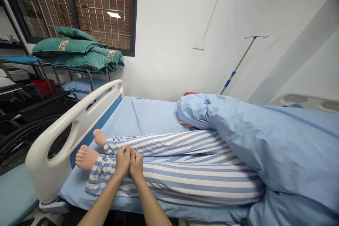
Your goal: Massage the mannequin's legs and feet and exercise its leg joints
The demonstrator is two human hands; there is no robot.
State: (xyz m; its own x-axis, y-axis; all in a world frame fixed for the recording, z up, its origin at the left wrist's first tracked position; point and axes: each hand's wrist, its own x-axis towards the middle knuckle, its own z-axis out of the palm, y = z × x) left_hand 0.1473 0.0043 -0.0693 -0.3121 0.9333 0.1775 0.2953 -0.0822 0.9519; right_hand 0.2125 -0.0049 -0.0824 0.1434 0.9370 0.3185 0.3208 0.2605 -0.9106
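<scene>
- The left hand [123, 160] and the right hand [136, 162] are held side by side over the lower end of the striped trousers [190, 180], in front of the body, with the forearms uncrossed.
- Both hands are curled into loose fists and pressed together along the thumb side; the palms are hidden. No cloth is seen pinched, and whether the trousers are touched or only hovered over cannot be told.
- The trousers are worn by a figure [164, 142] laid out on the blue sheet [159, 113], with both legs stretched towards the footboard [42, 173].
- The near foot [87, 157] and the far foot [100, 137] are left bare beyond the hems, close to the footboard and apart from both hands.
- The quilt [238, 137] is heaped over the upper body, well apart from the fists; some fingers [186, 124] of the figure are half hidden under its edge.
- The step in hand is judged to be a pause at the bedside: the legs are exposed, but no grip is visibly taken.
- For any handling of a leg, the fists would need to be parted and the fingers opened; for the quilt, a longer reach to the right would be called for.
</scene>
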